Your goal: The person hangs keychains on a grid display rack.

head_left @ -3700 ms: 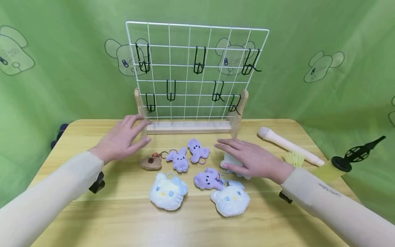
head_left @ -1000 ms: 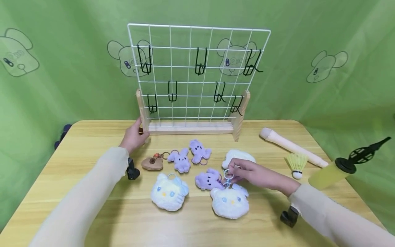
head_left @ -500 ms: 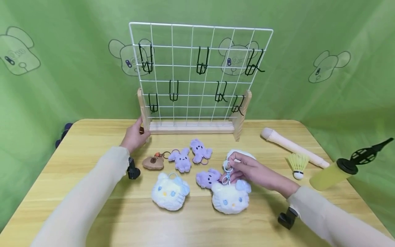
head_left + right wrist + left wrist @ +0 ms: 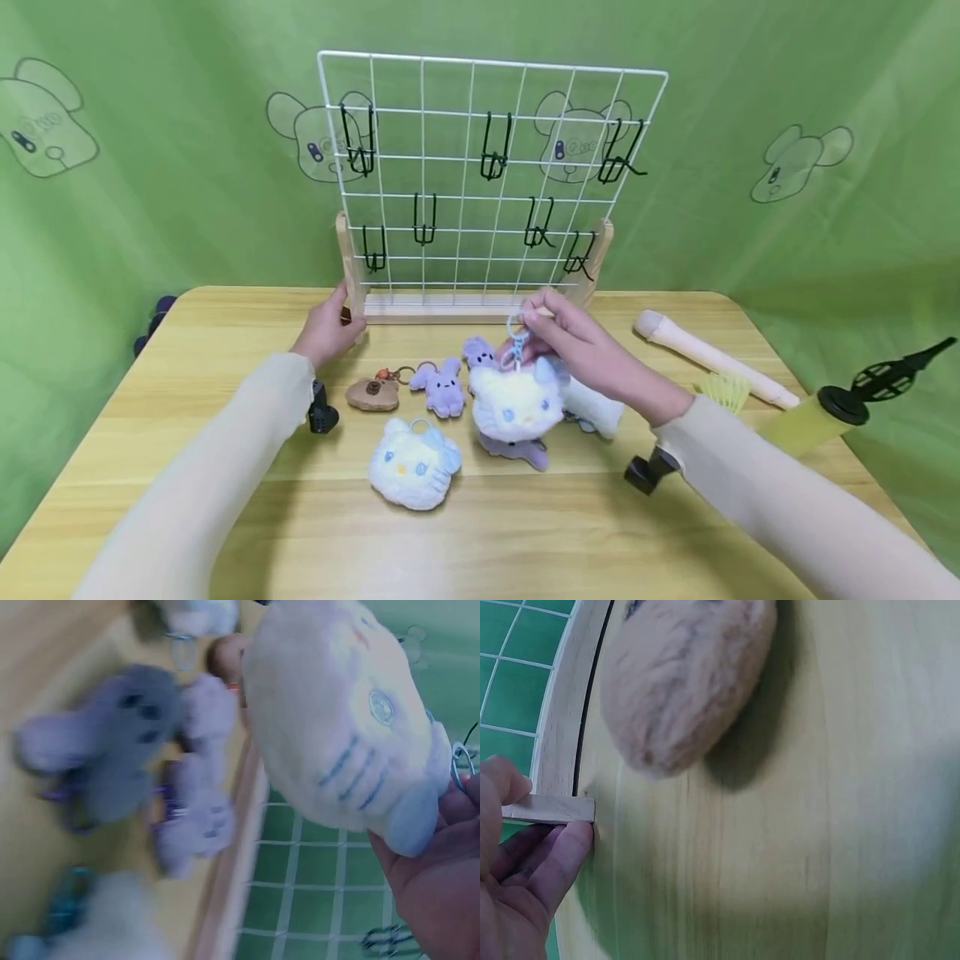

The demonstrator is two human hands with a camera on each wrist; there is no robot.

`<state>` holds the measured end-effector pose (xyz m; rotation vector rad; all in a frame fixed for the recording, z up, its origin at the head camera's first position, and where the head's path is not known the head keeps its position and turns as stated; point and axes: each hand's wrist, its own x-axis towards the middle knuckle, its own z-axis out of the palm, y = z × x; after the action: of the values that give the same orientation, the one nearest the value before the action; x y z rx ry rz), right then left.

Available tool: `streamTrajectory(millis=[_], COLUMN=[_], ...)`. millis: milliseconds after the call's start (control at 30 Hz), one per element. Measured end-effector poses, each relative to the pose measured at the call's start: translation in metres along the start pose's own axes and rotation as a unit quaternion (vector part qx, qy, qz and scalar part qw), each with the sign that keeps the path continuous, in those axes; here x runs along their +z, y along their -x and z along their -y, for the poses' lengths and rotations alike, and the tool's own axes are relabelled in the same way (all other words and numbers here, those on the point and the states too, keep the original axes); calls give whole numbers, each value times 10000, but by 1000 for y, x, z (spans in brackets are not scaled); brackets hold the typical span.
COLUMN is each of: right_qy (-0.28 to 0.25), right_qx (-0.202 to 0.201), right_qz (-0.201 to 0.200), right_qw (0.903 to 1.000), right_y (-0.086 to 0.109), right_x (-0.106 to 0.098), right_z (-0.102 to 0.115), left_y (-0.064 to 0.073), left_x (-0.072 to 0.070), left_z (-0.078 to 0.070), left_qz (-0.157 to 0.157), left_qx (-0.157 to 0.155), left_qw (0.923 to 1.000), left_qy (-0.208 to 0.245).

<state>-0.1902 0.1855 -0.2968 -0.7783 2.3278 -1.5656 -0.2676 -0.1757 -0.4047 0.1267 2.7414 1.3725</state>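
My right hand [image 4: 581, 337] pinches the blue key ring of a white plush cat-head keychain [image 4: 517, 404], which hangs raised over the table, its blue bow at the upper right. In the right wrist view the plush cat head [image 4: 330, 712] hangs off the fingers with its whiskers showing. My left hand [image 4: 326, 329] grips the left wooden foot of the stand; the left wrist view shows thumb and fingers on either side of that wooden end [image 4: 562, 808]. The stand carries a white wire grid [image 4: 450, 158] with several black hooks [image 4: 493, 158].
Another cat-head keychain [image 4: 415, 467], a brown plush [image 4: 372, 393], a purple plush [image 4: 442, 392] and a white plush [image 4: 596, 408] lie on the table. Two more purple plushes are partly covered by the held one. At right are a pale microphone [image 4: 712, 358], a shuttlecock [image 4: 723, 390] and a yellow bottle [image 4: 806, 425].
My left hand has come to the stand's left foot and stayed. My right hand has taken the right cat-head keychain by its ring, lifted it and carried it up-left toward the grid.
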Motion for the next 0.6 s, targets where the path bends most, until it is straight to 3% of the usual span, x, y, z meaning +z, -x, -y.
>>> streamTrajectory(millis=[233,400,600], right_qy=[54,-71,-181], right_qx=[-731,-1026,-1252], right_qz=[-303,-400,-444], right_qw=[9968,9939,9910], right_y=[-57,-98,-137], right_x=[15,29,46], right_z=[41,67,96], left_y=[0,0,1], left_x=[1,0,0], left_z=[0,0,0], left_qz=[-15,38,-24], left_qx=[105,3,2], left_qw=[9999,9999,9988], left_qy=[-68,-106,-494])
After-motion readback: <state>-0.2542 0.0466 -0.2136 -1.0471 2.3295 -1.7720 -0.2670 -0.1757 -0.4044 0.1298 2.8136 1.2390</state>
